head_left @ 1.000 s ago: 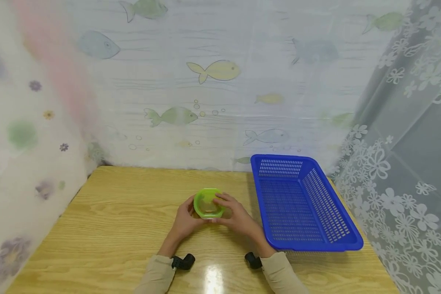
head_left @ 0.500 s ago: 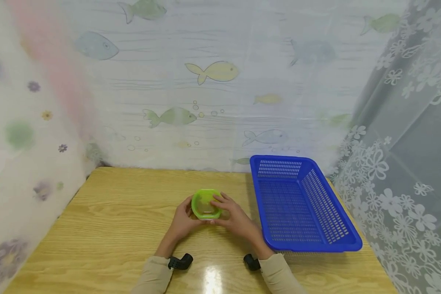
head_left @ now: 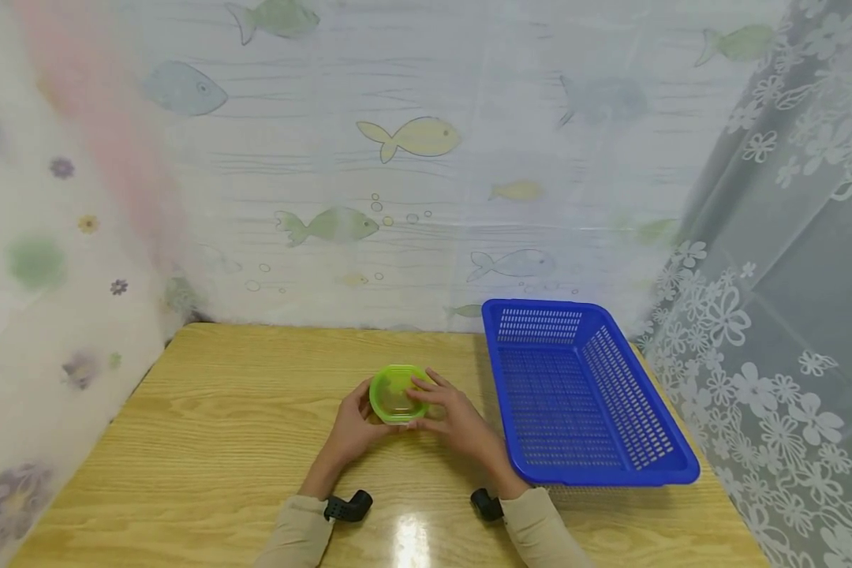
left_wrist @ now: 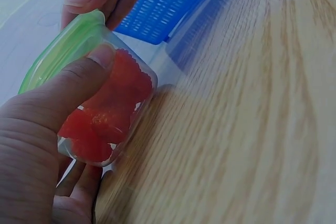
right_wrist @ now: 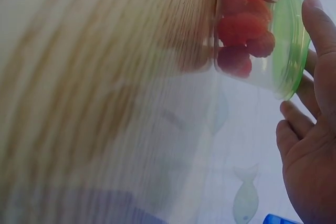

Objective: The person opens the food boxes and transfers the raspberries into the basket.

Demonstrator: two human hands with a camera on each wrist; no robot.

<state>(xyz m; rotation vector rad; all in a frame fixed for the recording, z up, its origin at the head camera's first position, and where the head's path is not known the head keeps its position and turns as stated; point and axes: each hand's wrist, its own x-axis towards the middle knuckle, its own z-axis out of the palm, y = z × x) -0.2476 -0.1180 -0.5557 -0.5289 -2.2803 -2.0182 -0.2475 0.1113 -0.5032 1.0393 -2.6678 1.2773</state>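
A small clear plastic food container with a translucent green lid is on the wooden table in front of the person. Its red contents look like raspberries. In the head view my left hand holds the container's left side; the left wrist view has its thumb along the near wall and its fingers round the far side. My right hand is at the lid's right side. Its foremost fingers lie spread on the lid, its thumb is by the near rim, and other fingers show beside the lid in the right wrist view.
To the right stands a large blue plastic basket with slotted walls, close to the right forearm. The wooden table reaches back to a fish-patterned curtain. Curtains also hang at both sides.
The container and both hands have stayed nearly in place. They sit very slightly further left in the picture, along with the whole scene.
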